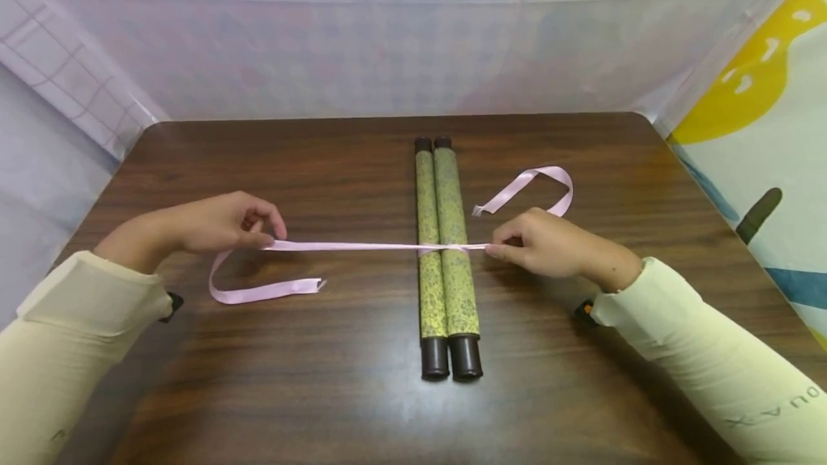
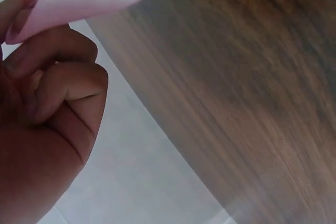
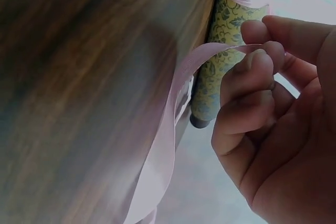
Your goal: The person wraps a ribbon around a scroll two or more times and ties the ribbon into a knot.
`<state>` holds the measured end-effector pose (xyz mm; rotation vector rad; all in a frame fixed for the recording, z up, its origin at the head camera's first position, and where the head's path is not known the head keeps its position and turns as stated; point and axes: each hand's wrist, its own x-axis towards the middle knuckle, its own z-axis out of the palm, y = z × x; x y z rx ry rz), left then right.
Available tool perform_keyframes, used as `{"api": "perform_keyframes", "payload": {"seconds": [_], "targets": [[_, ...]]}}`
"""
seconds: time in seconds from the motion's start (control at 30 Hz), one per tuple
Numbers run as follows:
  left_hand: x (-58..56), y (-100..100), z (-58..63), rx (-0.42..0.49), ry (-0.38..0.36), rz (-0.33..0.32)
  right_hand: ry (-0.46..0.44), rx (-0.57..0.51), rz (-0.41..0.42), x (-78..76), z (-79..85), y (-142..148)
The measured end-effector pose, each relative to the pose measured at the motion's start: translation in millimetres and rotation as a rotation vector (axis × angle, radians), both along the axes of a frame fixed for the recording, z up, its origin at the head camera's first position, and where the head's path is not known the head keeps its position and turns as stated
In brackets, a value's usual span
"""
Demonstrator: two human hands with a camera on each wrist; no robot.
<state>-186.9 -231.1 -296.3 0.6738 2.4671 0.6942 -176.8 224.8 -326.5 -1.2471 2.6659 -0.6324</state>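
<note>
pink ribbon crosses two scrolls, pinched by left fingers and right fingers.

Behind the left hand, a pale cream sleeve ends in a broad folded cuff, a small black piece jutting out. Behind the right hand, the matching sleeve bears dark lettering; orange marks its black fitting.
</note>
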Motion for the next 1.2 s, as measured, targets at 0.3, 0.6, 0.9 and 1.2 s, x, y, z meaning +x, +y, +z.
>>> {"api": "perform_keyframes", "payload": {"seconds": [0.3, 0.6, 0.9, 1.2], "targets": [[1.1, 13, -7.2, -0.173, 0.241, 0.016, 0.021, 0.046, -0.035, 3.0, 0.6, -1], [0.7, 50, 0.2, -0.235, 0.380, 0.053, 0.084, 0.047, -0.074, 3.7, 3.8, 1], [4.0, 109, 2.9, -0.199, 0.421, 0.000, 0.235, 0.004, -0.093, 7.1, 10.4, -6], [13.8, 169, -0.7, -0.197, 0.411, -0.082, 0.240, 0.031, -0.122, 10.9, 4.0, -21]]}}
